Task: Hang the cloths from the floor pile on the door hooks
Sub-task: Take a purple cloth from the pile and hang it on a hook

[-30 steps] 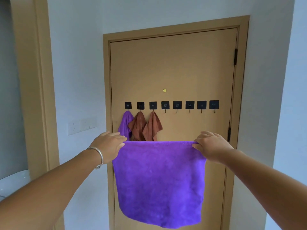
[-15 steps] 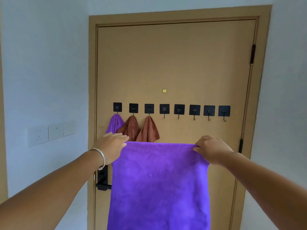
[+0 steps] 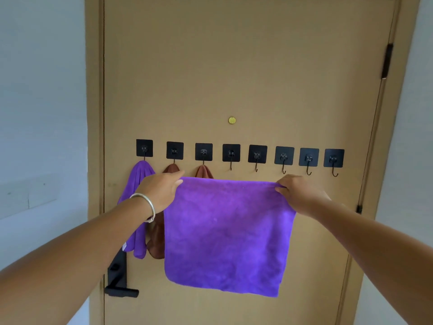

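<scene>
A purple cloth (image 3: 228, 233) hangs spread flat in front of the tan door (image 3: 234, 66). My left hand (image 3: 160, 191) grips its top left corner and my right hand (image 3: 298, 193) grips its top right corner. Its top edge is just below a row of several black square hooks (image 3: 231, 153). The three leftmost hooks carry cloths: a purple one (image 3: 140, 177) and two brown ones (image 3: 203, 171), partly hidden behind my left hand and the held cloth. The remaining hooks, from the fourth (image 3: 231, 153) to the rightmost (image 3: 334, 158), are bare. The floor pile is out of view.
A black door handle (image 3: 118, 281) sticks out at the lower left of the door. A small yellow peephole (image 3: 232, 120) sits above the hooks. Black hinges (image 3: 386, 61) are on the right edge. White wall with a switch plate (image 3: 28, 195) lies to the left.
The door and hooks have grown larger in view as I came closer. The held cloth has risen nearer the hook row, both hands still gripping its top corners.
</scene>
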### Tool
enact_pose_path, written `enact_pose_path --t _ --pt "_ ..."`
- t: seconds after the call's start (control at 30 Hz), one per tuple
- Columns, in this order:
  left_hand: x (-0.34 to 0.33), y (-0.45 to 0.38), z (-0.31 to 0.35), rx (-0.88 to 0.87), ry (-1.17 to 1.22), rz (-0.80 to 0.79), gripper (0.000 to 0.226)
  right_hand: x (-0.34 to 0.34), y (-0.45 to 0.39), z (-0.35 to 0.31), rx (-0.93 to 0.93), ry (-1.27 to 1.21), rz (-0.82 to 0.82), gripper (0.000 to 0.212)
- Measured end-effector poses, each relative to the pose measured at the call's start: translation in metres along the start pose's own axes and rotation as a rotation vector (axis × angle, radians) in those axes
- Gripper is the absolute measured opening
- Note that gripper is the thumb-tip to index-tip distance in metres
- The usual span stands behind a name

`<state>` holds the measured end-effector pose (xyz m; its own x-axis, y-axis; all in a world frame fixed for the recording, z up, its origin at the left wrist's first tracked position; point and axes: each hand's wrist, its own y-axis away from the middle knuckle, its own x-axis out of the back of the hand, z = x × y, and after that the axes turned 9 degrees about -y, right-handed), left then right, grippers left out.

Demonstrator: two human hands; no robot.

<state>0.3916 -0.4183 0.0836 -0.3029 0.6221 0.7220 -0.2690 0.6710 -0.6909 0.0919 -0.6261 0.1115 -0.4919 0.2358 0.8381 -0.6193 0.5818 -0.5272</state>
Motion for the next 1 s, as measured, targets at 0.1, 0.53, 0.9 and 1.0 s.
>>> enact_pose_path --t 0.1,0.53,0.9,1.0 --pt "-0.016 -0.021 -0.001 -0.032 -0.045 0.032 0.035 -0.008 -0.023 0.008 0.01 -0.072 0.055 0.027" --pt "-0.042 -0.109 0.004 -0.381 -0.39 0.021 0.056 -0.04 -0.11 0.034 0.31 0.099 0.005 0.047" --pt "-0.065 -0.14 0.017 -0.174 -0.505 -0.181 0.078 -0.064 -0.163 0.004 0.333 0.344 -0.027 0.057" --pt "-0.068 -0.154 0.024 -0.195 -0.544 -0.23 0.074 -0.067 -0.167 -0.007 0.278 0.379 -0.033 0.051"
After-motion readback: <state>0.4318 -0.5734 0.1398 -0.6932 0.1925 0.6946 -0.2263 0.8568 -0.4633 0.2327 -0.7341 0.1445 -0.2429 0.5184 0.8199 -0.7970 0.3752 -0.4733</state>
